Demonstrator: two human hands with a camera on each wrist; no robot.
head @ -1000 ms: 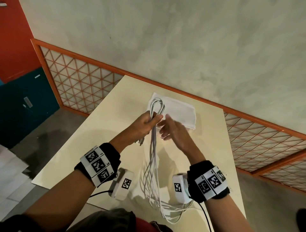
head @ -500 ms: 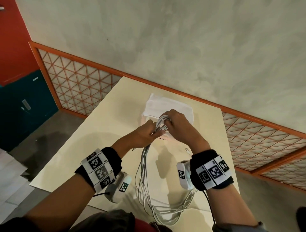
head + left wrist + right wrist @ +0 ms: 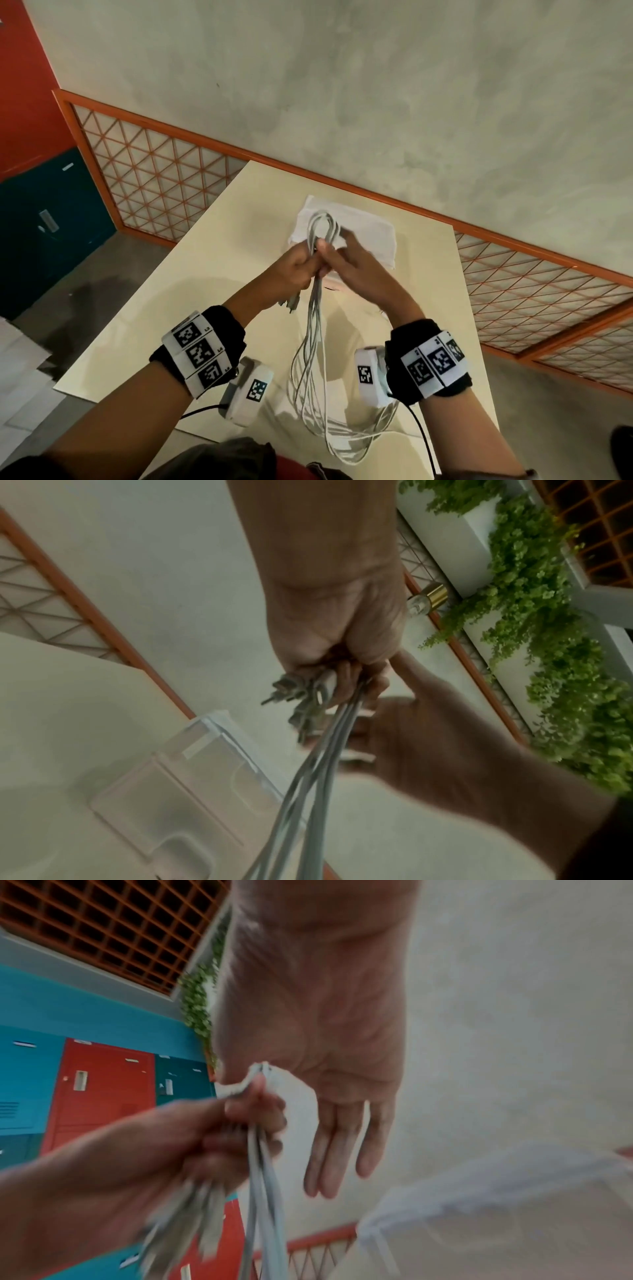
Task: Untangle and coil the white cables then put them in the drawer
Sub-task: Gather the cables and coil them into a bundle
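My left hand (image 3: pixel 301 267) grips a bundle of white cables (image 3: pixel 317 342) above the cream table (image 3: pixel 205 291). A short loop stands up above the fist. The long strands hang down and pool near the table's front edge. Plug ends (image 3: pixel 291 693) stick out under the left fist. My right hand (image 3: pixel 356 270) is against the bundle from the right, its thumb on the cables beside my left thumb. Its other fingers (image 3: pixel 335 1150) are straight and hold nothing. Behind the hands, on the table, sits a translucent white drawer box (image 3: pixel 373 236), also visible in the left wrist view (image 3: pixel 192 772).
An orange lattice railing (image 3: pixel 164 178) runs behind the table below a grey wall. Teal lockers (image 3: pixel 51 219) stand at the left. The table's front edge (image 3: pixel 137 407) is close to my body. Hanging green plants (image 3: pixel 548 615) show in the left wrist view.
Half a second ago my right hand covered the top of the bundle. Now it has slid to the right side and the cable loop stands clear above my left fist again.
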